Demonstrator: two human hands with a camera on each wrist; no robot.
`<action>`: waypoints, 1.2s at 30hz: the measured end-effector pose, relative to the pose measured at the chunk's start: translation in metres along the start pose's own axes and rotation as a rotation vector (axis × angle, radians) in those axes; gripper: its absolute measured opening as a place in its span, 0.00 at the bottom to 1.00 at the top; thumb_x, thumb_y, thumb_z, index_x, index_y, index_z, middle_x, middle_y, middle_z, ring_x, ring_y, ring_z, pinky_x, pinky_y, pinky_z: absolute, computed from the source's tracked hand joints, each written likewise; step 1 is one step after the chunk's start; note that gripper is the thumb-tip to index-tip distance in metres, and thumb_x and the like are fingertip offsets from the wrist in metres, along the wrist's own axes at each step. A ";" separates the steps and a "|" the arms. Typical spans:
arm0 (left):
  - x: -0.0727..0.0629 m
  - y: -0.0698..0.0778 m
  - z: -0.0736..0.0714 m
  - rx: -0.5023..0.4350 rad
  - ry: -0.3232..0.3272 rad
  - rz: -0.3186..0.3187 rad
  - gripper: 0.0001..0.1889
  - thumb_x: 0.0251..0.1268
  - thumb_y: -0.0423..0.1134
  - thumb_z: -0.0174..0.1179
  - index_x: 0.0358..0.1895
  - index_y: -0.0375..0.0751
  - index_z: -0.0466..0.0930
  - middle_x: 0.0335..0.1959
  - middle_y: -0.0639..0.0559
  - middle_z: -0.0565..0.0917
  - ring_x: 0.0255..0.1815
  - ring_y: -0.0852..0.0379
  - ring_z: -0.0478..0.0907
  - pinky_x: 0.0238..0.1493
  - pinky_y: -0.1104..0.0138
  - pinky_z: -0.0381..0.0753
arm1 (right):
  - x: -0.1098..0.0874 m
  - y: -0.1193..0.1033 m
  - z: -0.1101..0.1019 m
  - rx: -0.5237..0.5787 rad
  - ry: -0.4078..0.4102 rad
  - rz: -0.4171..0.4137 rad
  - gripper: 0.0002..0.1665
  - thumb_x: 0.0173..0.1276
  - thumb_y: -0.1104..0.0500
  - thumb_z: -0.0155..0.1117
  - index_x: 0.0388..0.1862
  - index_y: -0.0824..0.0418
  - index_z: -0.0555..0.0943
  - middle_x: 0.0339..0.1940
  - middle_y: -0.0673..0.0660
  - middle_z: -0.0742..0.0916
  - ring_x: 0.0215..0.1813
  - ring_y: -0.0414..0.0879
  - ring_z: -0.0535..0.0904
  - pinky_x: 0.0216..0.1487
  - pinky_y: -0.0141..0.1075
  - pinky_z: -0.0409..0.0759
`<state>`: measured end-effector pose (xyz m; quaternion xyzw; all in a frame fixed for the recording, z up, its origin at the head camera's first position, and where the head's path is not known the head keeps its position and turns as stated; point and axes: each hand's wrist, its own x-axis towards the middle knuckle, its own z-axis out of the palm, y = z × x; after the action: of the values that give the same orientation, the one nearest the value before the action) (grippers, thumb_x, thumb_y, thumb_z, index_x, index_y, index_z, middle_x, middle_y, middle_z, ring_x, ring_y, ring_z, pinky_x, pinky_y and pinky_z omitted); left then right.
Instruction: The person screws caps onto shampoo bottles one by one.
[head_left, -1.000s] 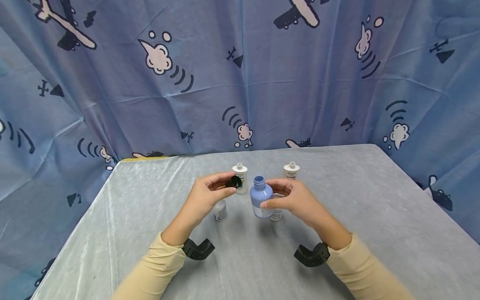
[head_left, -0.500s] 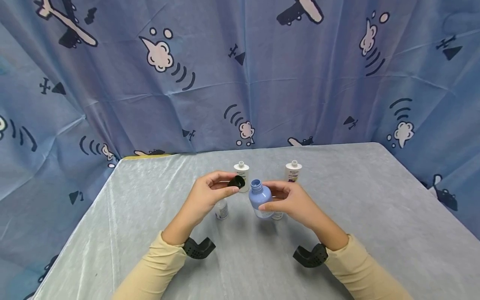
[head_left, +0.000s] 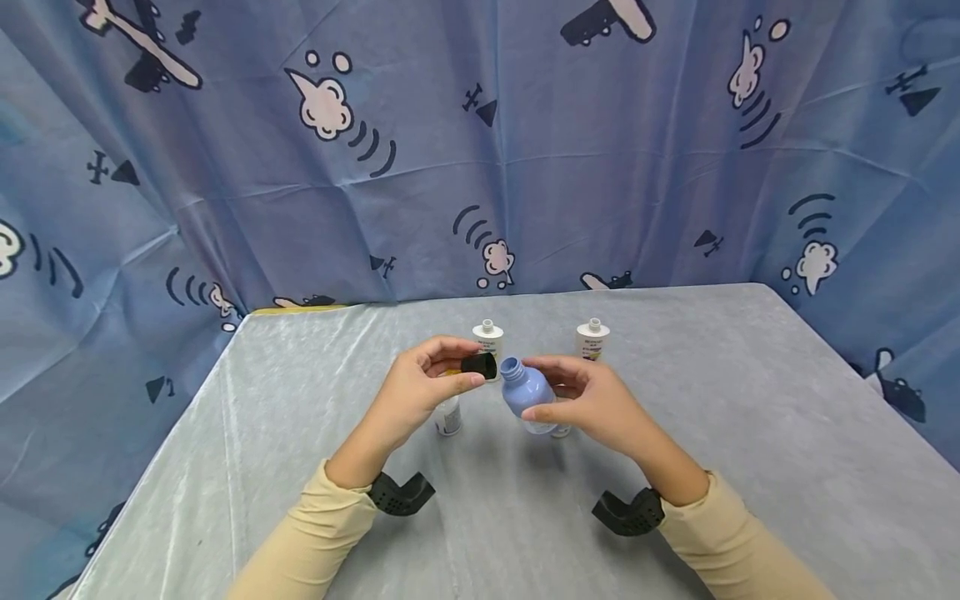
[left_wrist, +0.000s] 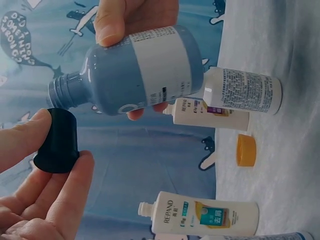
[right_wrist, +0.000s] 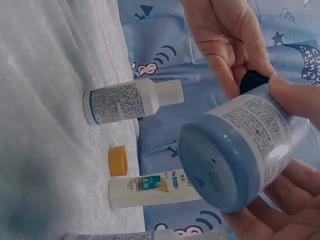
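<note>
My left hand [head_left: 416, 383] pinches a black cap [head_left: 480, 365] between thumb and fingers. The right hand [head_left: 588, 398] grips a blue bottle [head_left: 527, 393] round its body, off the table. Uncapped, the bottle leans left, its threaded neck [left_wrist: 64, 91] pointing at the cap. In the left wrist view the cap's edge overlaps the rim of the bottle's mouth; from the head a narrow gap shows between them. A pale label [right_wrist: 260, 132] with small print wraps the bottle, and its base faces the right wrist camera.
Two white bottles with open necks, a left one [head_left: 488, 332] and a right one [head_left: 592, 332], stand behind the hands. A smaller white bottle [head_left: 448, 418] stands below the left hand, another [left_wrist: 245, 90] behind the blue bottle. A yellow cap [left_wrist: 246, 150] lies on the grey-covered table [head_left: 300, 433].
The blue bottle has tipped further to the left. The black cap has turned from facing the head camera to facing the bottle's mouth, and the gap between them has narrowed.
</note>
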<state>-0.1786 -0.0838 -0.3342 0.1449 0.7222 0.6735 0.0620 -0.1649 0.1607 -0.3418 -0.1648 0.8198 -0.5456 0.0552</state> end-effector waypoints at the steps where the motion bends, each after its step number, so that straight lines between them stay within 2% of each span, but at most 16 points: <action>1: 0.000 0.001 0.000 -0.015 0.003 0.004 0.20 0.58 0.26 0.68 0.55 0.29 0.78 0.53 0.40 0.84 0.47 0.62 0.83 0.49 0.71 0.84 | 0.000 0.000 0.000 -0.001 0.000 -0.002 0.36 0.56 0.57 0.79 0.63 0.64 0.78 0.58 0.64 0.84 0.56 0.53 0.83 0.54 0.38 0.85; 7: -0.002 0.004 -0.001 -0.023 0.004 0.029 0.18 0.57 0.25 0.69 0.51 0.29 0.80 0.49 0.43 0.86 0.47 0.59 0.85 0.49 0.69 0.85 | -0.001 0.000 0.002 -0.013 -0.005 -0.010 0.33 0.54 0.57 0.81 0.58 0.64 0.80 0.54 0.63 0.86 0.52 0.50 0.84 0.51 0.35 0.84; 11: -0.003 0.005 -0.002 0.007 0.010 0.039 0.19 0.57 0.28 0.70 0.53 0.30 0.82 0.47 0.46 0.87 0.46 0.59 0.85 0.48 0.70 0.85 | -0.001 0.000 0.003 -0.038 0.001 -0.026 0.32 0.53 0.57 0.81 0.57 0.64 0.82 0.54 0.63 0.87 0.52 0.50 0.84 0.52 0.38 0.84; 15: -0.003 0.005 -0.002 0.047 0.022 0.042 0.21 0.56 0.29 0.71 0.55 0.31 0.83 0.45 0.46 0.88 0.44 0.58 0.85 0.46 0.71 0.84 | -0.001 -0.002 0.003 -0.058 0.004 -0.031 0.32 0.53 0.56 0.81 0.57 0.64 0.82 0.52 0.62 0.88 0.51 0.49 0.84 0.50 0.36 0.84; 22: -0.004 0.006 -0.001 0.100 0.027 0.049 0.20 0.55 0.31 0.73 0.53 0.35 0.84 0.48 0.43 0.87 0.47 0.57 0.85 0.48 0.69 0.85 | -0.001 -0.003 0.004 -0.068 -0.004 -0.034 0.31 0.52 0.56 0.81 0.56 0.64 0.83 0.50 0.61 0.89 0.49 0.47 0.84 0.49 0.37 0.84; 30: -0.007 0.007 0.000 0.084 0.002 0.035 0.19 0.54 0.32 0.74 0.51 0.35 0.85 0.49 0.43 0.87 0.44 0.56 0.87 0.47 0.66 0.87 | -0.002 -0.003 0.006 -0.087 -0.012 -0.028 0.31 0.53 0.55 0.81 0.56 0.63 0.84 0.50 0.59 0.89 0.48 0.46 0.83 0.48 0.35 0.84; 36: -0.010 0.008 0.003 0.086 -0.015 0.023 0.19 0.54 0.33 0.74 0.52 0.39 0.86 0.50 0.44 0.87 0.46 0.56 0.88 0.48 0.65 0.87 | -0.002 -0.002 0.008 -0.079 -0.019 -0.060 0.31 0.53 0.55 0.81 0.56 0.64 0.84 0.52 0.60 0.88 0.49 0.46 0.83 0.49 0.33 0.84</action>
<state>-0.1673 -0.0835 -0.3273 0.1607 0.7482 0.6415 0.0536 -0.1604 0.1534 -0.3430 -0.1964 0.8350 -0.5125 0.0402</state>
